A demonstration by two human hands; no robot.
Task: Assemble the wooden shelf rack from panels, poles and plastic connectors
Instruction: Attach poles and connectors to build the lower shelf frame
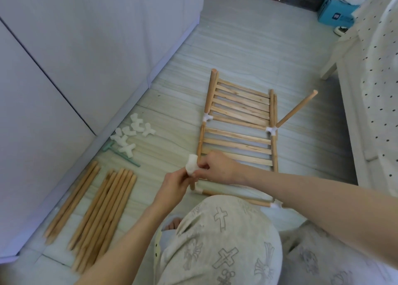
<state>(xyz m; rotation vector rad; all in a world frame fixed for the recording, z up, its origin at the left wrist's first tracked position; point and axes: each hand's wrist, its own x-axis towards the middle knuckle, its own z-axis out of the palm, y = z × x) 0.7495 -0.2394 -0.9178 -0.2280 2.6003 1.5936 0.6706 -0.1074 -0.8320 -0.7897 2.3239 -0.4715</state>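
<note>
i am holding a white plastic connector [191, 165] between both hands, just above the near left corner of the rack [238, 134] that is lying flat on the floor [247, 47]. my left hand [175, 182] is pinching the connector's lower part with curled fingers, and my right hand [216, 166] is curling in from the right, fingertips on the same piece, so both are clamped on it. it is looking light, hard and a bit slick, so i am judging that a grip around its body, leaving the open sockets free, is suiting it best; pushing it onto a pole end is probably needing a firm, straight press rather than a twist. one socket is pointing up and slightly away from me, and a short upright pole [192, 184] is standing just under my hands, though i cannot tell whether the connector is already seated on it. the rack's long axis is running from near to far, with its slats crossing left to right, and one pole [296, 109] is sticking up and out to the right from a joint on the right rail. the spare connectors [131, 135] are lying in a heap to the left, near the wall, and the loose poles [101, 211] are lying side by side nearer to me, pointing near to far.
</note>
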